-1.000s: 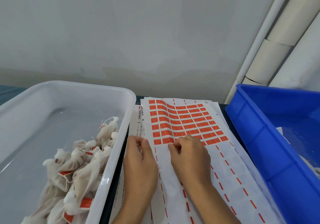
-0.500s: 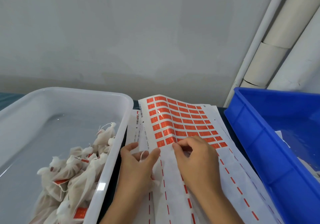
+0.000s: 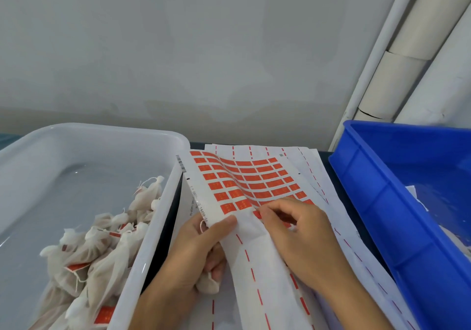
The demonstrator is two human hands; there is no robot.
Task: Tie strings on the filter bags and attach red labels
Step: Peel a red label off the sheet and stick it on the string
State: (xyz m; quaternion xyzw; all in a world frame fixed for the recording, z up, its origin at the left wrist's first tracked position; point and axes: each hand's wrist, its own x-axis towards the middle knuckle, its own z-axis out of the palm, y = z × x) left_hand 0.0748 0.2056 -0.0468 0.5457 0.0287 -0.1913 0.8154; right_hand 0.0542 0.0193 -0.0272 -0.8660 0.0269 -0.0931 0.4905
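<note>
Two hands work on the label sheet [image 3: 244, 184]. Left hand [image 3: 201, 250] pinches the sheet's edge and holds a bag [image 3: 207, 285] under its curled fingers. Right hand [image 3: 300, 235] pinches a red label [image 3: 257, 214]. More bags [image 3: 102, 248] lie in the white tub [image 3: 142, 253].

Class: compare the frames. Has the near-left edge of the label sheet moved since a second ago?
Yes. The label sheet lay flat; now the left hand pinches its edge and lifts it, curling it up beside the white tray.

Your hands sit boxed in: white tub [image 3: 163, 202] wall left, blue bin [image 3: 369, 202] wall right; sheets [image 3: 254, 176] ahead lie open.
</note>
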